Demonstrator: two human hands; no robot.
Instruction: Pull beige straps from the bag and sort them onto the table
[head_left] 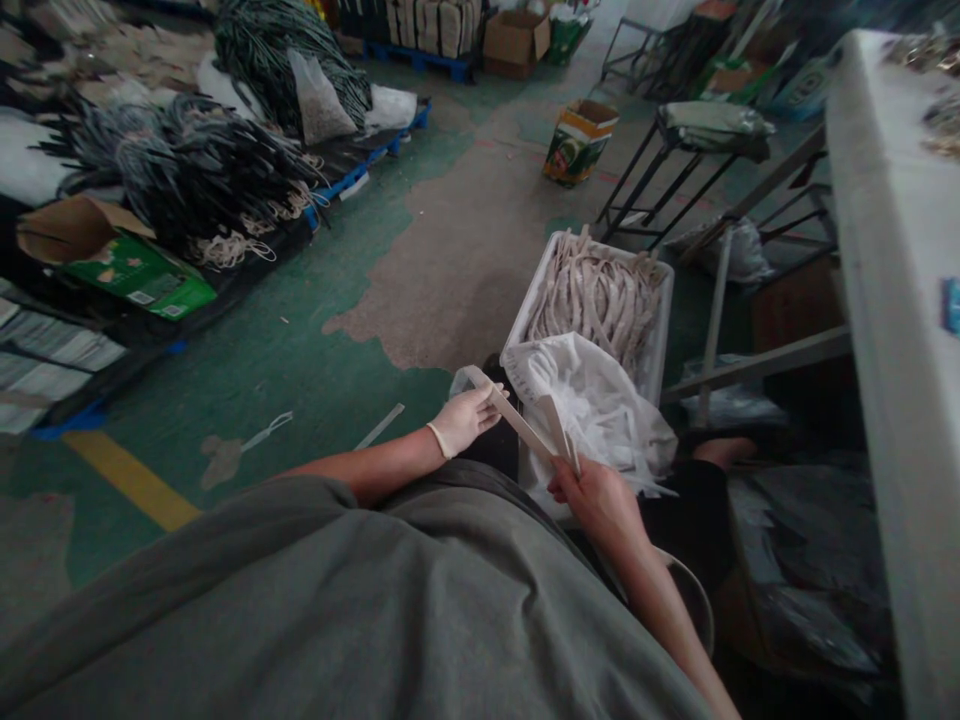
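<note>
My left hand (459, 422), in a pale glove, has its fingers closed round a flat, light-coloured strap (523, 426). The strap runs down to my bare right hand (601, 498), which grips it between thumb and fingers. More of the pale flat material stands up from the right hand's grip; I cannot tell whether it is the same strap. Just beyond the right hand, a white plastic bag (541, 366) holding white strips lies over the near part of a white crate (665, 335). Behind the bag, the crate holds a heap of beige straps (589, 290).
A white-topped table (885, 250) runs along the right. Beyond the crate are a metal-framed stool (637, 180) and an open carton (576, 145). Bundled dark cords (187, 160) lie on pallets at left, near a green box (142, 275). A loose strip (380, 425) lies on the floor.
</note>
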